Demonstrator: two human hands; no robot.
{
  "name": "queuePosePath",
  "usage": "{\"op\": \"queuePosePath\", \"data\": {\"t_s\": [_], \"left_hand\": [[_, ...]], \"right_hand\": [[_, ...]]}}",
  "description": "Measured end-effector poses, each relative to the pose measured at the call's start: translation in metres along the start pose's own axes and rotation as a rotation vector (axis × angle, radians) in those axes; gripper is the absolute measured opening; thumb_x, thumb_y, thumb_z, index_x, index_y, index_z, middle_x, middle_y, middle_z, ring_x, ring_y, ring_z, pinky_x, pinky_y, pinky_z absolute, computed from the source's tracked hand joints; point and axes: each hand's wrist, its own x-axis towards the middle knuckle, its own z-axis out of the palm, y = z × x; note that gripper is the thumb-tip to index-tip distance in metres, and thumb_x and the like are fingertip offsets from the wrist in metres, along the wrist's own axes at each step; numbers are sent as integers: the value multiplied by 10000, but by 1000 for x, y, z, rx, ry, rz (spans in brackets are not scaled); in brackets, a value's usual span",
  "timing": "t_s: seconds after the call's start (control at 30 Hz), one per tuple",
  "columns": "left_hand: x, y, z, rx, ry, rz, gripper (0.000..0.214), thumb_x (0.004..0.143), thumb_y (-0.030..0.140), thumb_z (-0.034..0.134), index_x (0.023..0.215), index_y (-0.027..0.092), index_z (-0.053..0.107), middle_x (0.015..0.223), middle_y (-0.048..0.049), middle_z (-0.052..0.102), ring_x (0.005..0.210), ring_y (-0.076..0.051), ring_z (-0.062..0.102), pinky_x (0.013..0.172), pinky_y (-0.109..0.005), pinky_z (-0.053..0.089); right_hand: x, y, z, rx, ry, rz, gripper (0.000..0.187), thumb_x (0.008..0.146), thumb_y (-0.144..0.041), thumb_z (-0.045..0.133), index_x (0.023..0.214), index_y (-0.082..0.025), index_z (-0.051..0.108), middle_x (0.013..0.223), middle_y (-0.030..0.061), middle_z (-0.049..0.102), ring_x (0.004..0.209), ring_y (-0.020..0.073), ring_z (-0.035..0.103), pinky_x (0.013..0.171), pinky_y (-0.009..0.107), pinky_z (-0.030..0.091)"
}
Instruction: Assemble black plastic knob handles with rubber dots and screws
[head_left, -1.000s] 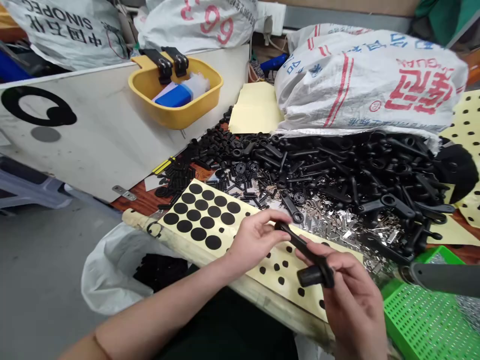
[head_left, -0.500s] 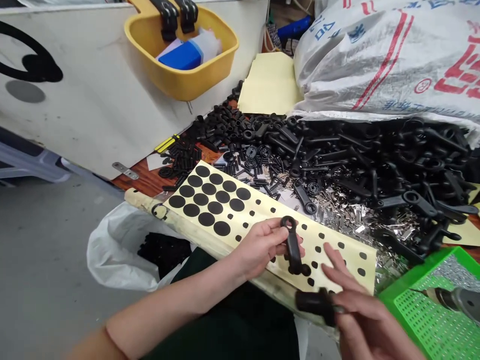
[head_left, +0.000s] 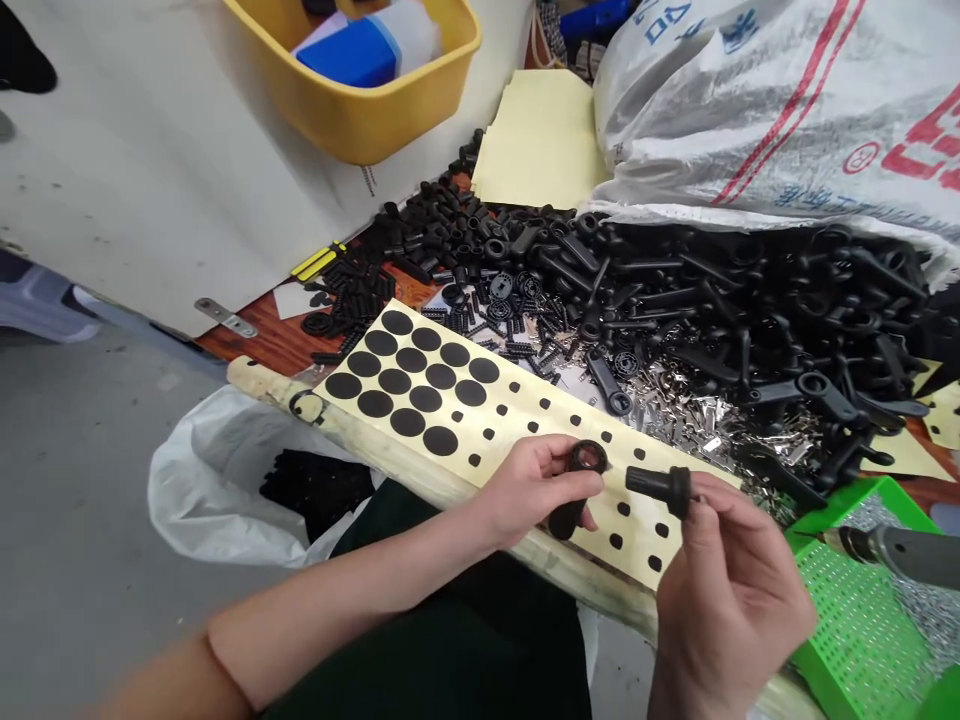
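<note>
My left hand (head_left: pixel 534 485) is closed round a black plastic lever arm (head_left: pixel 579 478) with a ring end, held just above the yellow sticker sheet (head_left: pixel 517 415). My right hand (head_left: pixel 724 600) pinches a short black cylindrical knob (head_left: pixel 660 484), its end pointing left toward the lever's ring, a small gap apart. The sheet carries large and small black round stickers and lies along the table's front edge.
A big heap of black lever arms (head_left: pixel 757 310), small black parts and silver metal clips (head_left: pixel 682 415) covers the table behind the sheet. A green perforated basket (head_left: pixel 855 620) sits at right, a yellow tub (head_left: pixel 360 95) at back, white woven sacks (head_left: pixel 765 110), a white bag (head_left: pixel 225 490) below.
The two pieces came apart: the lever stayed in my left hand, the knob in my right. My right hand then rose and brought the knob up beside the lever's ring.
</note>
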Motion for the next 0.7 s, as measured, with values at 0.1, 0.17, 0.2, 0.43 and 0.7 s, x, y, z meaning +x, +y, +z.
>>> {"op": "queuePosePath", "data": {"t_s": [0.1,0.17,0.2,0.43,0.7], "left_hand": [[1,-2,10,77,44,16,240,718,302,712,810,133,567,758,-1,543,624,-126,585,493,-245,534],[2,-4,17,114,63,24,201,741,263,672,860,140,566,745,-3,551,647,-132,579,498,-239,531],[2,-5,20,125,61,29,185,751,237,653,882,139,567,743,-4,559,637,-126,579,513,-238,531],[-1,-16,30,268,29,149,228,811,156,563,1036,154,597,792,-16,599,661,-114,560,661,-268,526],[-4,-16,32,394,127,146,541,829,212,539,1360,126,483,765,-24,581,636,-124,513,590,-250,481]], "right_hand": [[0,0,-3,-12,-7,-25,63,776,-144,680,835,-154,660,848,51,654,835,173,635,786,352,505],[-1,2,-4,-83,-50,-89,76,778,-129,672,850,-152,665,851,55,655,839,175,635,781,355,509],[-2,3,-5,-122,-72,-127,88,782,-119,663,863,-154,664,852,55,654,847,175,634,781,355,510],[-3,12,-6,-420,-103,-413,148,776,-78,658,893,-168,663,826,52,680,799,179,653,747,339,512],[-5,21,-9,-392,-100,-384,155,801,-83,634,928,-168,662,864,60,685,829,170,653,771,331,517]]}}
